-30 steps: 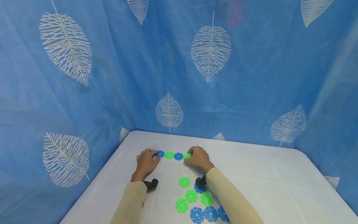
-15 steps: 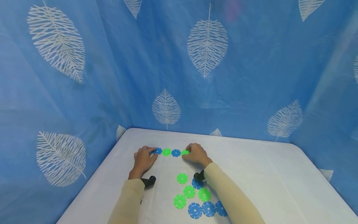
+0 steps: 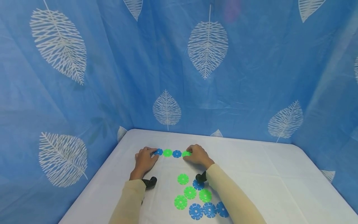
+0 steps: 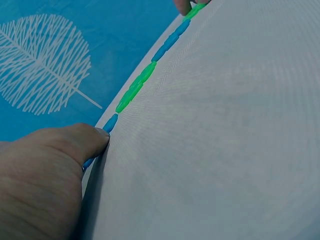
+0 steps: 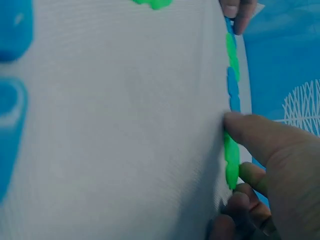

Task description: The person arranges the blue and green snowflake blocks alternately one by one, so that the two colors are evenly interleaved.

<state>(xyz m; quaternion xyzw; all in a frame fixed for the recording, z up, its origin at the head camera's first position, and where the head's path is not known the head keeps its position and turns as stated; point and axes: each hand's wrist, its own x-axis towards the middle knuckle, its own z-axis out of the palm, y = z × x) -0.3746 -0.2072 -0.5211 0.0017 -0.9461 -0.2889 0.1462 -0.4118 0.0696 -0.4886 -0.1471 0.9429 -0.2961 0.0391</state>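
A short row of notched plastic snowflake discs lies along the far part of the white table, alternating blue and green. At its left end, my left hand (image 3: 144, 161) pinches a blue disc (image 3: 159, 151) between thumb and fingers. My right hand (image 3: 197, 155) grips the green disc (image 3: 186, 153) at the right end, its thumb on the near edge in the right wrist view. Between them sit a green disc (image 3: 167, 152) and a blue disc (image 3: 177, 154). Neighbouring discs appear to touch edge to edge; whether their notches interlock cannot be told.
Nearer me on the white table (image 3: 260, 186) lie several loose green discs (image 3: 190, 193) and blue discs (image 3: 195, 211). My right forearm passes over the table beside them, its black wrist camera (image 3: 200, 178) partly covering one blue disc. A blue leaf-patterned curtain (image 3: 240, 93) surrounds the table.
The head view has shifted slightly. Both hands stay at the ends of the row, and the discs keep their places.
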